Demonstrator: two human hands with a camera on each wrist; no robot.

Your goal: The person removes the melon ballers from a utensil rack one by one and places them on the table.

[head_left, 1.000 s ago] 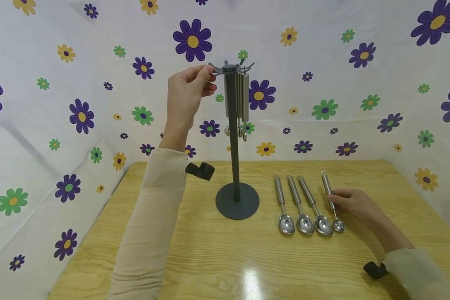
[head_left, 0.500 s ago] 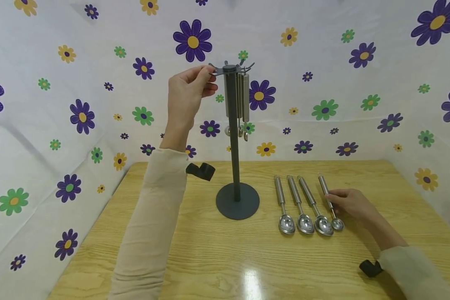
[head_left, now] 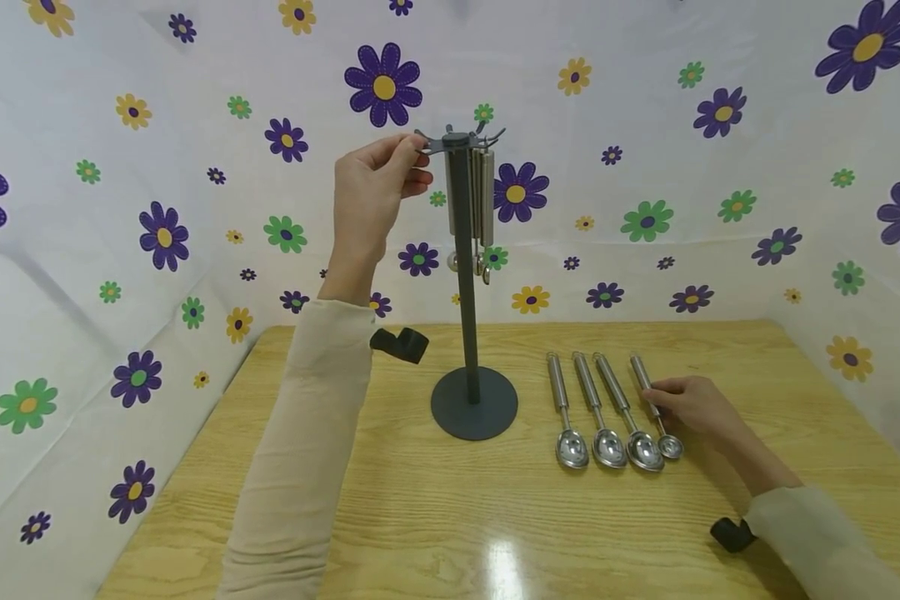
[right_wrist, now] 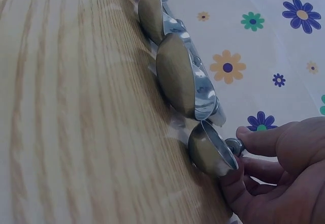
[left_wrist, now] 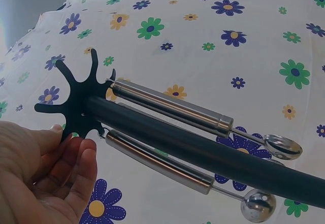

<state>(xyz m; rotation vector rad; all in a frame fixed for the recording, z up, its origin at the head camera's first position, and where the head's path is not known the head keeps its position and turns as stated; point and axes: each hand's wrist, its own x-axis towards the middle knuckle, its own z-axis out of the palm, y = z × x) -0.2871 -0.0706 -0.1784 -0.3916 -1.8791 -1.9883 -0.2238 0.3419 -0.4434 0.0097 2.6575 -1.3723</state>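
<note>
A dark grey rack [head_left: 468, 317] with a round base stands on the table, its hooks spread at the top. My left hand [head_left: 371, 187] pinches one hook between thumb and fingers. Several steel spoons [head_left: 487, 200] hang from the rack's far side; the left wrist view shows an oval-bowled spoon [left_wrist: 283, 147] and a round-bowled one [left_wrist: 258, 205]. At the right, my right hand [head_left: 701, 408] pinches the handle of a small measuring spoon [head_left: 671, 447]. In the right wrist view this measuring spoon's bowl [right_wrist: 208, 150] sits low by the wood, right at the neighbouring larger bowl [right_wrist: 175, 76].
Three larger steel spoons lie side by side left of my right hand: a left one [head_left: 572, 450], a middle one [head_left: 609, 448] and a right one [head_left: 645, 452]. Under everything is a wooden table [head_left: 420, 517], with a flower-patterned cloth [head_left: 622, 50] behind it.
My right hand has shifted a little left with the measuring spoon, bringing it closer to the row of larger spoons. The left hand keeps its hold on the hook.
</note>
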